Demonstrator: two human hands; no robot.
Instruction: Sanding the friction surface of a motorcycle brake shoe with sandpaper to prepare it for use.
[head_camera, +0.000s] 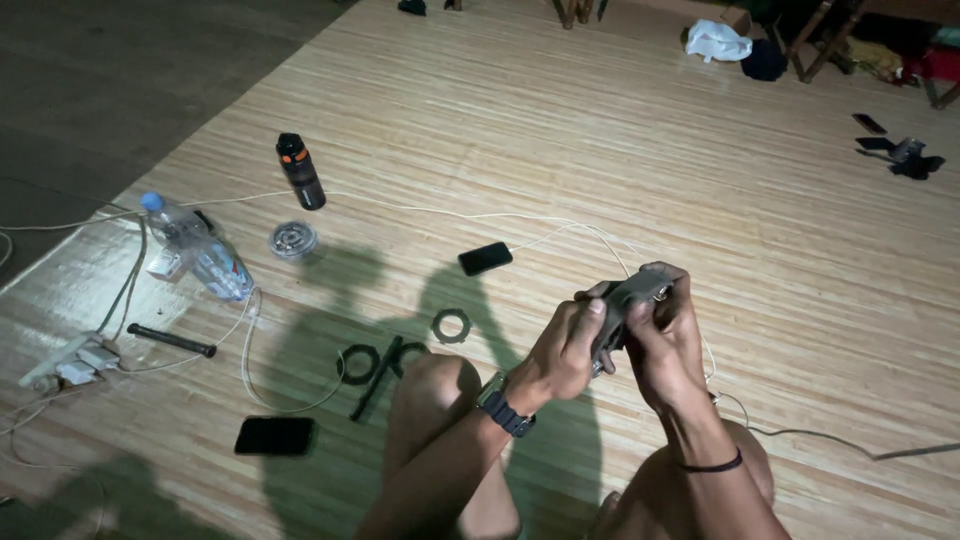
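The part (628, 300) in the fingers is grey with a silvery end. Left of the fingers lie a black phone (485, 258), a grey ring (451, 325) and a black bottle (300, 171) with orange accents. The floor (620, 150) beyond the fingers is pale wood in narrow strips; the cable (420, 209) is white.

Pale bamboo-plank floor (620, 130) under harsh light, wooden chair legs (812, 45) at the far edge.

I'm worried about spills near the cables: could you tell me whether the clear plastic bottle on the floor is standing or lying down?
Lying down: the clear plastic bottle rests on its side on the wooden floor, blue cap pointing away.
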